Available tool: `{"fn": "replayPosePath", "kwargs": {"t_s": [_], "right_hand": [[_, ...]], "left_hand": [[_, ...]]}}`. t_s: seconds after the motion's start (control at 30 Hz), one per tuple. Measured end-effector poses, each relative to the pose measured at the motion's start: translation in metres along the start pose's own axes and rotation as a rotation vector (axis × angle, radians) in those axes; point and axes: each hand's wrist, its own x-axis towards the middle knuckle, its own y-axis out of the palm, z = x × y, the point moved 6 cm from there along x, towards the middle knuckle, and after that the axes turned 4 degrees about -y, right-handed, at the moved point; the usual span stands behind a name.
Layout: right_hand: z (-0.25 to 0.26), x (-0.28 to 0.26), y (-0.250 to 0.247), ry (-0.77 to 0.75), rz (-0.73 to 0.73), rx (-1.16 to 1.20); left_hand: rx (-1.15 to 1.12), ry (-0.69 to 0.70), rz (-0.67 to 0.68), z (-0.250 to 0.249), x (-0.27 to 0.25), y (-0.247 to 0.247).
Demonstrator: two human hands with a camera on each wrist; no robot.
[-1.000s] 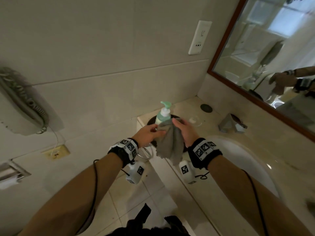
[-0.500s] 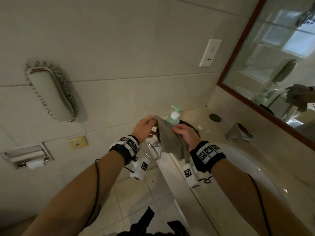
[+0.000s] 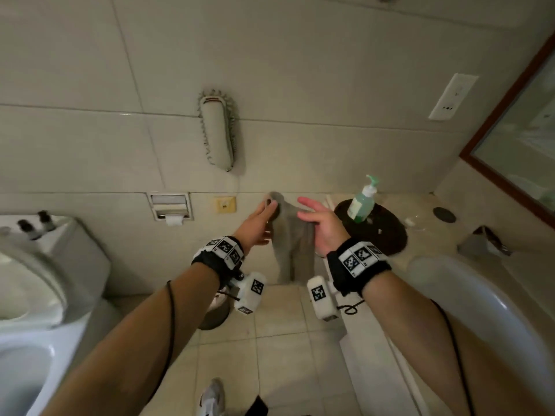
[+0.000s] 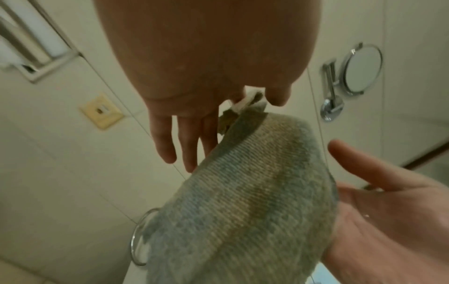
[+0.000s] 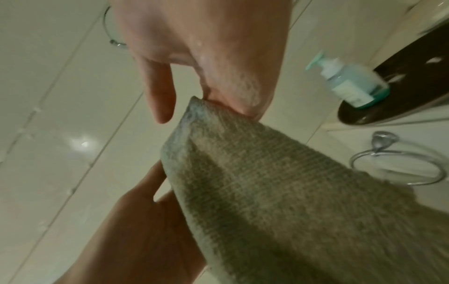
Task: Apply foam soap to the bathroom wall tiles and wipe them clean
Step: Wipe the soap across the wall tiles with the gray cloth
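I have one grey ribbed cloth point(image 3: 292, 241), and it hangs between my two hands in front of the beige wall tiles point(image 3: 315, 151). My left hand point(image 3: 256, 225) has its grip closed on the cloth's top corner, pinched between thumb and forefinger, while the other three fingers point(image 4: 167, 142) point straight out. My right hand point(image 3: 319, 225) pinches the cloth's other top edge in the left wrist and right wrist views; its forefinger stretches out loose, and the head view shows the remaining fingers spread. From that grip the cloth drops toward 6 o'clock, a long folded drape ending level with my two wrist bands.

One clear pump bottle of green soap point(image 3: 363, 202) stands at about 2 o'clock from my right hand, well apart from it, upright on one dark round tray point(image 3: 387, 235) on the beige stone table point(image 3: 420, 205). One chrome towel ring point(image 5: 398, 167) sits on the wall below the tray. At 11 o'clock from my left hand one long white fringed duster point(image 3: 217, 133) hangs on the tiles.
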Motion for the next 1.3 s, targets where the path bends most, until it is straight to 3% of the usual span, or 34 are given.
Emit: {"fn": "replayPosePath", "kwargs": {"t_s": [0.33, 0.57, 0.73, 1.0, 1.17, 1.3], "right_hand": [[-0.027, -0.011, 0.155, 0.044, 0.156, 0.129], [-0.059, -0.005, 0.268, 0.014, 0.181, 0.071], [-0.081, -0.003, 0.329, 0.043, 0.088, 0.109], [-0.102, -0.001, 0.387, 0.068, 0.04, -0.13], [-0.107, 0.007, 0.4, 0.097, 0.024, -0.29], [-0.098, 0.006, 0.399, 0.011, -0.04, -0.455]], "left_hand": [[-0.319, 0.066, -0.148, 0.007, -0.078, -0.136], [-0.256, 0.09, -0.326, 0.01, -0.128, -0.278], [-0.119, 0.087, -0.335, 0.003, -0.159, -0.373], [-0.046, 0.162, -0.366, -0.021, -0.195, -0.46], [-0.125, 0.223, -0.44, -0.035, -0.202, -0.48], [-0.118, 0.227, -0.449, -0.04, -0.198, -0.488]]}}
